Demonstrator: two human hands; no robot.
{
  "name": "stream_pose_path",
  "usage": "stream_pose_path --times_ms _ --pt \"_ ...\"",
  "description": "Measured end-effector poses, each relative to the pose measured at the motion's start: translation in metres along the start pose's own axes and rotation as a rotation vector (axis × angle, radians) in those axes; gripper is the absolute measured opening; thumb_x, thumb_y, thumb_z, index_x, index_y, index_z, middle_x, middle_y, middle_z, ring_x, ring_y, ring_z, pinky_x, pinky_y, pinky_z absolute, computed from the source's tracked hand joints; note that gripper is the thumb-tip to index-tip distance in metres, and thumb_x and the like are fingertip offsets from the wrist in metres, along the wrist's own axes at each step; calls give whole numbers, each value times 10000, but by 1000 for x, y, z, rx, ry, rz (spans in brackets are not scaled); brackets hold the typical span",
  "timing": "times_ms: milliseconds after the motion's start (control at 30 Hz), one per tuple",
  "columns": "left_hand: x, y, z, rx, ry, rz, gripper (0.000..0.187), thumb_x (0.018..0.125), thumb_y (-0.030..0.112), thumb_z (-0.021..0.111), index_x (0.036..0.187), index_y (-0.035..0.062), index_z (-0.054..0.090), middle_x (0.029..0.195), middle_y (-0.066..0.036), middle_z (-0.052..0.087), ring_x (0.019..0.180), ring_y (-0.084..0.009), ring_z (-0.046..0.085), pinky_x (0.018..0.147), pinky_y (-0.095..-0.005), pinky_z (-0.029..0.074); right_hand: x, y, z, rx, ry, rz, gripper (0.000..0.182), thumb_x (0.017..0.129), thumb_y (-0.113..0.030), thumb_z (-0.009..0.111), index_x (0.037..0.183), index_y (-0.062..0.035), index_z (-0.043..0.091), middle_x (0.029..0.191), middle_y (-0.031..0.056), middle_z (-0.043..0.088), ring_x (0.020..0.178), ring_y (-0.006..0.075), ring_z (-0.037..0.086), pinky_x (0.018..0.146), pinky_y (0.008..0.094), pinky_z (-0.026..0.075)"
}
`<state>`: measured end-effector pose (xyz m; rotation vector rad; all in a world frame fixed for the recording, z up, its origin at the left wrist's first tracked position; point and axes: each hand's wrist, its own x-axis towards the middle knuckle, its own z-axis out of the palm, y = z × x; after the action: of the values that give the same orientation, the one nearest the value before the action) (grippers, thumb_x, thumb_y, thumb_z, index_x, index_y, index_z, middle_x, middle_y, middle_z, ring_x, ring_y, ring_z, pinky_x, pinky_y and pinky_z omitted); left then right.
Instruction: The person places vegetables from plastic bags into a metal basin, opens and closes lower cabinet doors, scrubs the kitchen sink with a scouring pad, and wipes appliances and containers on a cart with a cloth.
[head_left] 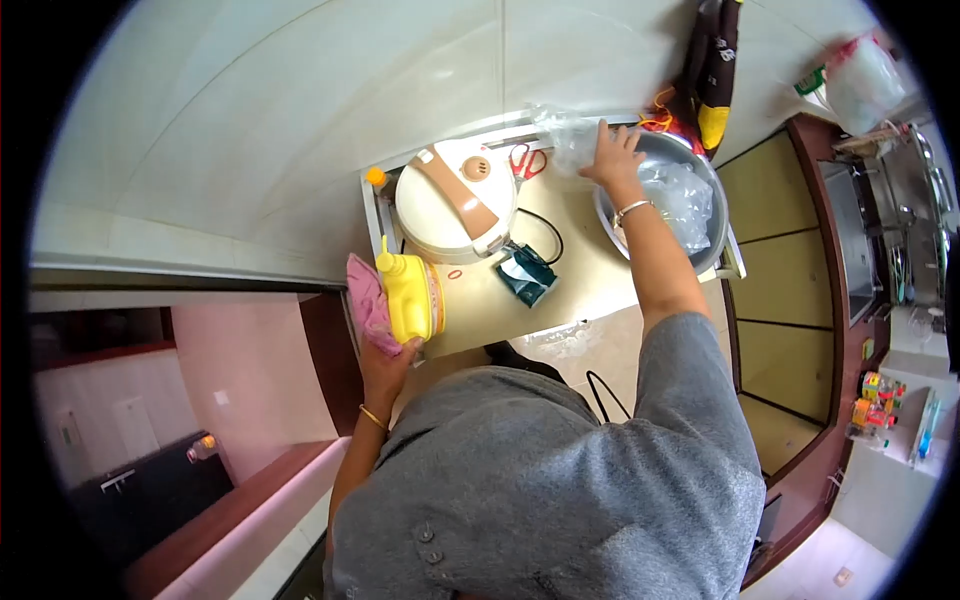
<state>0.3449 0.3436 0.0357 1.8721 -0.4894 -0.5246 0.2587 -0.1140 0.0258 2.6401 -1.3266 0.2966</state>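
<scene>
At the table's left edge, my left hand (388,365) is closed on a bunched pink cloth (368,305), its thumb by the bottom of a yellow jug (408,302). The cloth lies against the jug's side, and most of my fingers are hidden beneath it. My right hand (615,165) reaches over the near rim of a metal basin (718,225), fingers spread. Right beside its thumb and fingertips is a crumpled clear plastic bag (568,138). More clear plastic (682,200) sits inside the basin.
A white and brown rice cooker (440,215) stands behind the jug, with an orange-capped bottle (377,178) on its left. Red-handled scissors (527,162) and a dark green packet (527,275) lie on the table (590,275). A dark umbrella-like item (712,75) leans at the wall.
</scene>
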Motion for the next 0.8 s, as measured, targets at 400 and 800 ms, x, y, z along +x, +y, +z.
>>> stream_pose_path --times_ms 400,800 --pt "0 3 1 -72 2 -16 379 771 76 716 1057 7 477 876 -72 604 694 -141 605 581 -247 495 103 79 55 833 67 415 306 753 -150 512 1002 5 600 840 187 642 755 312 621 690 384 475" --pt "-1 -14 -3 -165 -5 -104 376 774 80 704 1085 -4 509 924 -51 622 723 -137 603 600 -246 498 0 -76 78 475 -173 -674 340 778 -20 494 1111 -73 539 1110 146 530 988 327 556 805 377 484"
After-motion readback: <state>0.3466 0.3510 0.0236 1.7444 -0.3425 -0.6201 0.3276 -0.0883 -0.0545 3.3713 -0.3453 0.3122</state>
